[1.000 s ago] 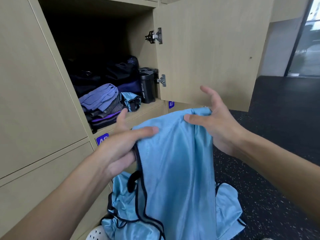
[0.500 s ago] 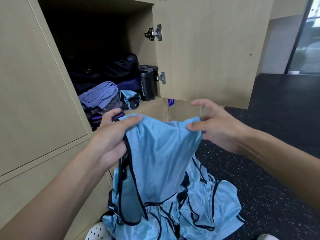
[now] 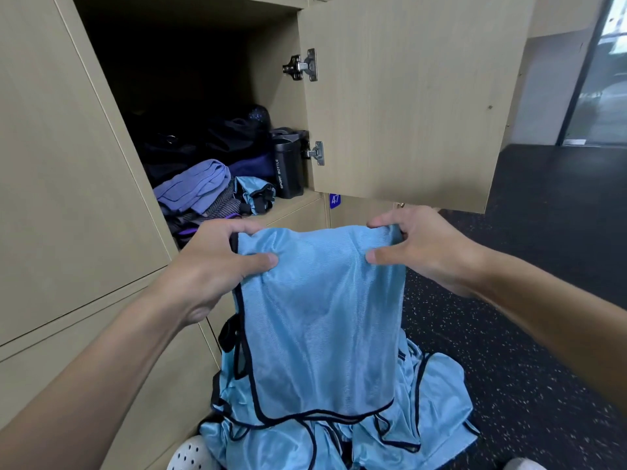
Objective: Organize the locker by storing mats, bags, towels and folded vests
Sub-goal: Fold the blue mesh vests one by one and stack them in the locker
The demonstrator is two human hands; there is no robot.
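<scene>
head camera looks down at both hands holding up a light blue vest (image 3: 322, 317) with black trim, in front of the open locker (image 3: 271, 79). the left hand (image 3: 217, 262) pinches the vest's top left corner, its fingers (image 3: 230, 227) curled over the upper edge and the thumb pressed on the near face. the right hand (image 3: 427, 249) pinches the top right corner the same way, thumb in front and the other digits curled behind the cloth. the vest hangs flat between the two hands, its lower hem reaching a loose heap of more blue vests (image 3: 437, 412) on the dark speckled floor (image 3: 543, 232). a white perforated shoe (image 3: 193, 456) shows beside the heap at the bottom edge.

inside the locker, a folded lilac towel (image 3: 193, 186) lies on a stack of striped and purple cloth at the front left. just beside it sits a small folded blue vest (image 3: 252, 191). a black sport bottle (image 3: 288, 167) stands upright against the right wall, near the lower hinge. dark bags (image 3: 234, 137) fill the back. the locker door (image 3: 407, 96) is swung open to the right, above a blue tag marked 47 (image 3: 334, 200).
</scene>
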